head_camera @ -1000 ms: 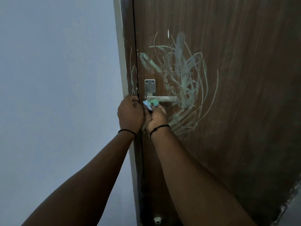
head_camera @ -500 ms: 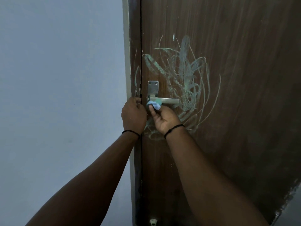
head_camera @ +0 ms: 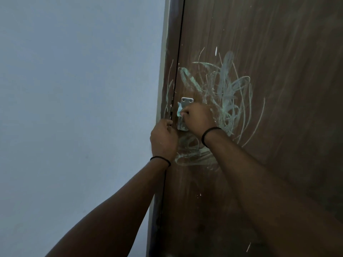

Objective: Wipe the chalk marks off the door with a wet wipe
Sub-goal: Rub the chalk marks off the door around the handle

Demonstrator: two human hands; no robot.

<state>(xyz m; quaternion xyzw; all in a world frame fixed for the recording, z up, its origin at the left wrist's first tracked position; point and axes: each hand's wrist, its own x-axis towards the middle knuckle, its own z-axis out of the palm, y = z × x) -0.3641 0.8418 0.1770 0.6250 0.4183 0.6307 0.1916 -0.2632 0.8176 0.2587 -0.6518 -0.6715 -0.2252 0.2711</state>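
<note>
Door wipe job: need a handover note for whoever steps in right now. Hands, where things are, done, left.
Right hand: pinches the wet wipe against the metal handle plate and covers the lever.
Left hand: fingers curled at the door edge, just below the latch; what it grips cannot be seen.
Chalk marks: a dense green scribble above and right of the plate, more loops below it, thin strokes on the frame strip.
Done: no cleaned patch shows on the door.
Left: nearly all of the chalk, on door and frame.
</note>
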